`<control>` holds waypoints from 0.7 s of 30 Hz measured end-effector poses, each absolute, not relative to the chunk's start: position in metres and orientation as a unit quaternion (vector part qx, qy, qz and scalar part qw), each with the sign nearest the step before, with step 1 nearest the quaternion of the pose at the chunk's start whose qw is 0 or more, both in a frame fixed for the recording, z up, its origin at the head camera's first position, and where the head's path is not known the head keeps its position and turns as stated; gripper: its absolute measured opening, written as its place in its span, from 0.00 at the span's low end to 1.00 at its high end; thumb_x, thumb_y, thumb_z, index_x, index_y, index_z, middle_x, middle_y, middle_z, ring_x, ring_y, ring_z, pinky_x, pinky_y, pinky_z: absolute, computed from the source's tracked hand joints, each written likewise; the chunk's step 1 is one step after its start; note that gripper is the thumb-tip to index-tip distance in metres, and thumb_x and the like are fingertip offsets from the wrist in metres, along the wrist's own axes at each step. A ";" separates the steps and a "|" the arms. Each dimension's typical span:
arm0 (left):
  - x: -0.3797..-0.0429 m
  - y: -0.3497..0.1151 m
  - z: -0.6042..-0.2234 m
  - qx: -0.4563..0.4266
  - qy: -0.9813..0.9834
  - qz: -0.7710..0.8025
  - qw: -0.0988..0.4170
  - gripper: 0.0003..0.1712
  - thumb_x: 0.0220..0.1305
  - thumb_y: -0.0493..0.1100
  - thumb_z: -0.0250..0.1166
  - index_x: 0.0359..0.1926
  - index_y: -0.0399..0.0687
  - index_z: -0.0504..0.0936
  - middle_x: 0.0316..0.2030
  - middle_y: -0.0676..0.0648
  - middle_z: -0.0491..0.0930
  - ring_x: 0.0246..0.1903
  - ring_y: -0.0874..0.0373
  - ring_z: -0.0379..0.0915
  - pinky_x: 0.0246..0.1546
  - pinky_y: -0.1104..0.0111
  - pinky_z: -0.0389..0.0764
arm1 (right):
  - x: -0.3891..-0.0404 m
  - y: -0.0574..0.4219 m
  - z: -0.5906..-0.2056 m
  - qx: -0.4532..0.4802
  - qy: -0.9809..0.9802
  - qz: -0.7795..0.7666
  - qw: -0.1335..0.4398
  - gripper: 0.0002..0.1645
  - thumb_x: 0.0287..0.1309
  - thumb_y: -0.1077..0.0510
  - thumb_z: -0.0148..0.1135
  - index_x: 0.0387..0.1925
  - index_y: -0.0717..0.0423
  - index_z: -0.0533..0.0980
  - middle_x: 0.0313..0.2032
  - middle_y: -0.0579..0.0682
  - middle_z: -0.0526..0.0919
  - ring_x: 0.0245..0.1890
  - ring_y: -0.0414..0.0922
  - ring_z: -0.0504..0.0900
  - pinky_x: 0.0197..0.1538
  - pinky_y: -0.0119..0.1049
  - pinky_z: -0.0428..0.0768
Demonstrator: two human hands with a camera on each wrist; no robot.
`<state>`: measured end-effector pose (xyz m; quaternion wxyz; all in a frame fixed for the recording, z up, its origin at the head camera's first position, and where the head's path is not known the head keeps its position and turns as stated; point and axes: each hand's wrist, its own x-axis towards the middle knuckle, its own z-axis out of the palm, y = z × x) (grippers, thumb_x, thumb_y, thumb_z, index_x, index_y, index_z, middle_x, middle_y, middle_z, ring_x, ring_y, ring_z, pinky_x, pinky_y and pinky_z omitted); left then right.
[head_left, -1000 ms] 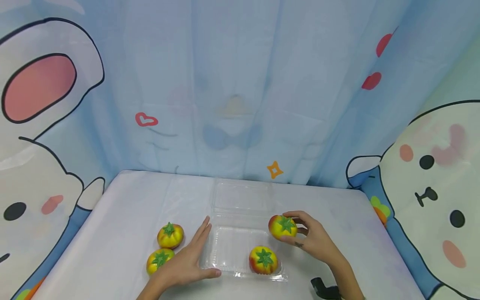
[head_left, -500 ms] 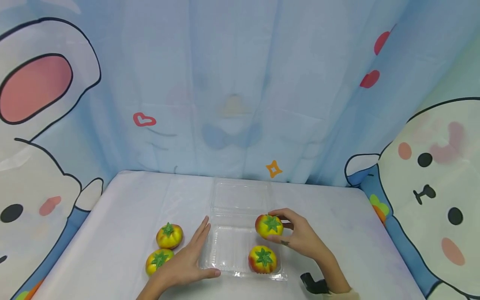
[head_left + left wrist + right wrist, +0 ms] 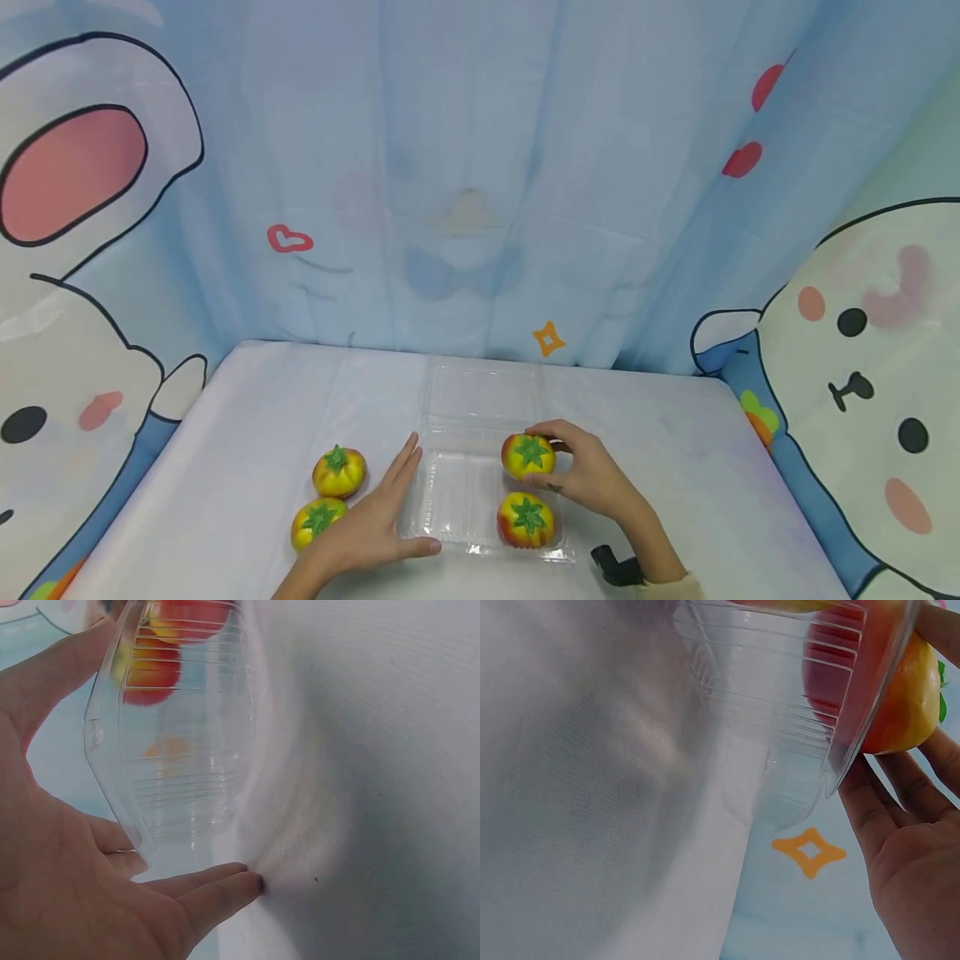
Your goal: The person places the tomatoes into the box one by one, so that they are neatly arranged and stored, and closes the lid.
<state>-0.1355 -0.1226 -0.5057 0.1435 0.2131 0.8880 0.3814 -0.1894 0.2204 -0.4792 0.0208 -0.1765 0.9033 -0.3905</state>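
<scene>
My right hand [image 3: 588, 471] grips a yellow-red tomato [image 3: 528, 456] with a green star-shaped top between thumb and fingers. It is at the back right of the open clear plastic clamshell box [image 3: 457, 500], partly below the rim in the right wrist view, where the tomato [image 3: 907, 697] shows through the ribbed wall. A second tomato [image 3: 526, 520] sits in the box's front right corner. My left hand [image 3: 375, 521] is spread along the box's left side, thumb at the front corner and fingers straight; in the left wrist view the hand [image 3: 90, 870] frames the box wall [image 3: 187, 765].
Two more tomatoes, one behind [image 3: 339, 472] and one in front [image 3: 318, 522], lie left of my left hand, the front one partly covered by it. The box's lid [image 3: 483, 396] lies folded back. A white cloth covers the table [image 3: 675, 433]; a cartoon curtain [image 3: 465, 167] hangs behind it.
My right hand has carried the tomato leftward from beyond the box's right edge, bringing it over and into the back right part. The left hand has stayed in place.
</scene>
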 end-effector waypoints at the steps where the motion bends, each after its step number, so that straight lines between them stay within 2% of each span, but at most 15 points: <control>1: -0.136 -0.123 -0.505 0.213 0.888 0.380 0.144 0.73 0.59 0.72 0.73 0.87 0.47 0.39 0.87 0.49 0.28 0.81 0.39 0.58 0.73 0.41 0.73 | -0.190 0.219 -0.479 -0.172 0.907 -0.384 0.020 0.35 0.50 0.50 0.85 0.59 0.46 0.81 0.57 0.45 0.86 0.56 0.46 0.85 0.62 0.49 0.87; 8: -0.137 -0.123 -0.504 0.215 0.887 0.381 0.148 0.73 0.59 0.72 0.73 0.87 0.48 0.39 0.87 0.49 0.28 0.82 0.40 0.56 0.74 0.41 0.72 | -0.190 0.212 -0.480 -0.150 0.923 -0.354 0.023 0.35 0.47 0.48 0.87 0.58 0.45 0.82 0.56 0.43 0.86 0.53 0.44 0.84 0.61 0.51 0.87; 16: -0.137 -0.123 -0.503 0.214 0.887 0.382 0.149 0.73 0.59 0.72 0.73 0.87 0.47 0.39 0.87 0.48 0.28 0.82 0.39 0.56 0.74 0.41 0.73 | -0.187 0.211 -0.482 -0.143 0.929 -0.339 0.029 0.35 0.45 0.51 0.88 0.57 0.43 0.83 0.57 0.43 0.86 0.56 0.45 0.83 0.63 0.53 0.86; 21: -0.137 -0.123 -0.503 0.216 0.888 0.379 0.147 0.73 0.59 0.72 0.73 0.87 0.47 0.39 0.87 0.49 0.28 0.81 0.39 0.57 0.73 0.41 0.73 | -0.187 0.210 -0.485 -0.145 0.934 -0.324 0.027 0.34 0.47 0.49 0.87 0.57 0.44 0.83 0.58 0.45 0.85 0.57 0.45 0.82 0.63 0.51 0.86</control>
